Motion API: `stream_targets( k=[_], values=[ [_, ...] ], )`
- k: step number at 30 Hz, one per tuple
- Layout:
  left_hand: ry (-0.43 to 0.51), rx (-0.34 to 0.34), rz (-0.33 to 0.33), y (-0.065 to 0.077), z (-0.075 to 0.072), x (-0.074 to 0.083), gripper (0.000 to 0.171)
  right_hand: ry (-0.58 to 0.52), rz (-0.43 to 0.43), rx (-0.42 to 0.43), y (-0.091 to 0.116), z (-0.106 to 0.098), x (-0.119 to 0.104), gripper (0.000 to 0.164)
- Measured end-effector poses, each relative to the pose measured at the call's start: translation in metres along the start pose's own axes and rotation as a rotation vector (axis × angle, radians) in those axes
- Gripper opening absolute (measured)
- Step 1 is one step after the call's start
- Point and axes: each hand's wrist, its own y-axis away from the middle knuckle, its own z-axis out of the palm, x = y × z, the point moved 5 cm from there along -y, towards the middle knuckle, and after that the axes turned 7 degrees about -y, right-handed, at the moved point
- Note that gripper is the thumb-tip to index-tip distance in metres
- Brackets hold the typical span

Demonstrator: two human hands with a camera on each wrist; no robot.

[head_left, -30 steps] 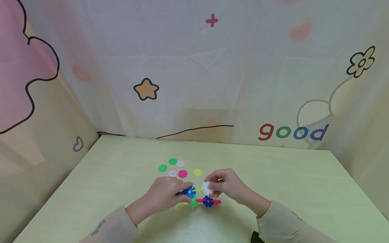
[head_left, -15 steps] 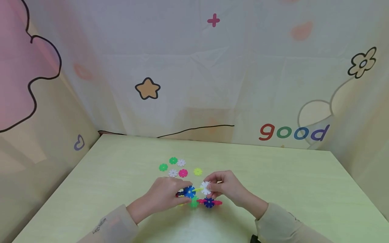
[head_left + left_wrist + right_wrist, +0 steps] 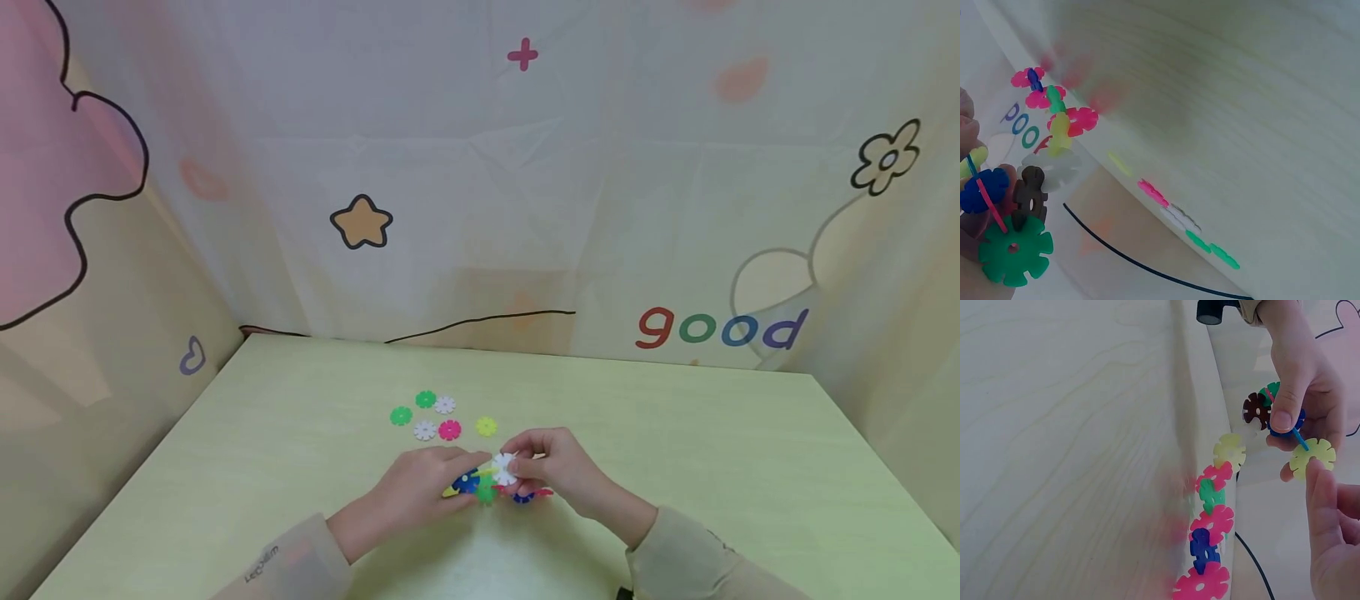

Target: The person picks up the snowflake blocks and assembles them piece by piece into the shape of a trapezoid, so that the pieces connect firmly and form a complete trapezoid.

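Note:
My left hand [image 3: 420, 487] grips a chain of interlocked flower-shaped plastic discs by a dark blue disc [image 3: 1282, 429]. A green disc [image 3: 1015, 251] and a dark brown disc [image 3: 1030, 195] sit beside the fingers. From there a row with a pink disc [image 3: 1212, 524] and another blue disc [image 3: 1204, 550] trails off over the table. My right hand [image 3: 558, 467] pinches one disc [image 3: 504, 469], white in the head view and pale yellow in the wrist views. An edge-on disc [image 3: 1300, 439] meets it from the blue one; whether they are locked together cannot be told.
Loose discs lie on the table [image 3: 675, 450] beyond the hands: two green, with one green disc [image 3: 401, 416] leftmost, two white, with a white disc [image 3: 424, 430] nearer, a pink disc [image 3: 450, 429] and a yellow disc [image 3: 486, 427]. A printed curtain [image 3: 465, 167] hangs behind.
My left hand has shifted slightly right and turned the held chain. My right hand has moved a little left and down with its disc, now covering part of the trailing row.

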Motion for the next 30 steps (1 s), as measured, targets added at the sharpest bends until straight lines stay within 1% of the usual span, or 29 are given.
stream_targets(
  k=[3, 4, 9, 11, 15, 18, 21, 23, 26, 28, 30],
  values=[
    [0.026, -0.021, -0.009, 0.000, -0.001, -0.002, 0.043, 0.026, 0.007, -0.007, -0.001, 0.000, 0.000, 0.028],
    [0.036, -0.040, -0.017, 0.000, -0.001, -0.004, 0.043, 0.043, 0.011, -0.010, -0.002, -0.001, 0.000, 0.029],
    [0.092, -0.179, -0.091, 0.003, -0.007, -0.018, 0.044, 0.151, -0.002, -0.024, -0.012, -0.007, -0.004, 0.034],
    [0.105, -0.218, -0.118, 0.006, -0.010, -0.027, 0.045, 0.192, -0.023, -0.018, -0.018, -0.013, -0.006, 0.035],
    [0.123, -0.232, -0.160, 0.014, -0.017, -0.044, 0.046, 0.280, -0.049, 0.006, -0.035, -0.024, -0.005, 0.032],
    [0.146, -0.241, -0.206, 0.020, -0.022, -0.057, 0.046, 0.359, -0.038, 0.017, -0.052, -0.029, 0.001, 0.030],
    [0.168, -0.251, -0.250, 0.027, -0.024, -0.068, 0.047, 0.457, -0.029, 0.027, -0.069, -0.029, 0.007, 0.026],
    [0.187, -0.254, -0.270, 0.030, -0.025, -0.074, 0.047, 0.532, -0.031, 0.031, -0.079, -0.026, 0.009, 0.023],
    [0.217, -0.255, -0.292, 0.033, -0.026, -0.082, 0.047, 0.667, -0.062, 0.024, -0.092, -0.017, 0.011, 0.022],
    [0.238, -0.255, -0.306, 0.035, -0.027, -0.087, 0.046, 0.748, -0.070, -0.006, -0.098, -0.008, 0.012, 0.025],
    [0.253, -0.257, -0.317, 0.036, -0.027, -0.090, 0.045, 0.829, -0.081, -0.056, -0.102, 0.001, 0.014, 0.028]
  ],
)
